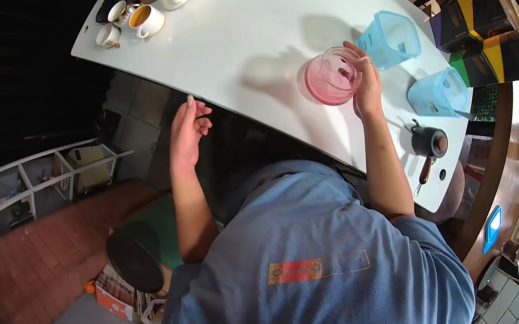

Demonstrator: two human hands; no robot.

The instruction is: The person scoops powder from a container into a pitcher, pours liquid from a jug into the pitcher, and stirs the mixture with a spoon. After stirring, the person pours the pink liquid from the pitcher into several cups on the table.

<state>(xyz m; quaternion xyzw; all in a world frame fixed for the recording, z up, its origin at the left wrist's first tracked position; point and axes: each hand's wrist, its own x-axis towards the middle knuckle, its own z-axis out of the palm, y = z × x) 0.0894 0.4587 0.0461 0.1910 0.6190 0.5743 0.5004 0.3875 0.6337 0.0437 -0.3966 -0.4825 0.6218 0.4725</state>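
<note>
My right hand (pixel 366 84) is wrapped around the side of a clear round glass vessel (pixel 327 79), pink in its lower part. The vessel is over the white table (pixel 233 20) and casts a shadow to its left. Just beyond my right hand stands a light blue translucent container (pixel 394 40); a second blue container (pixel 437 94) is to the right of my forearm. My left hand (pixel 189 132) is off the table's near edge, empty, with its thumb up and fingers loosely bent apart.
Several cups (pixel 147 21) are grouped at the table's far left corner. Near the right end sit a dark pot (pixel 427 140) and a brown-handled tool (pixel 427 170). Dark boxes with yellow stripes (pixel 490 60) stand past the right edge. A dark round stool seat (pixel 134 259) is at lower left.
</note>
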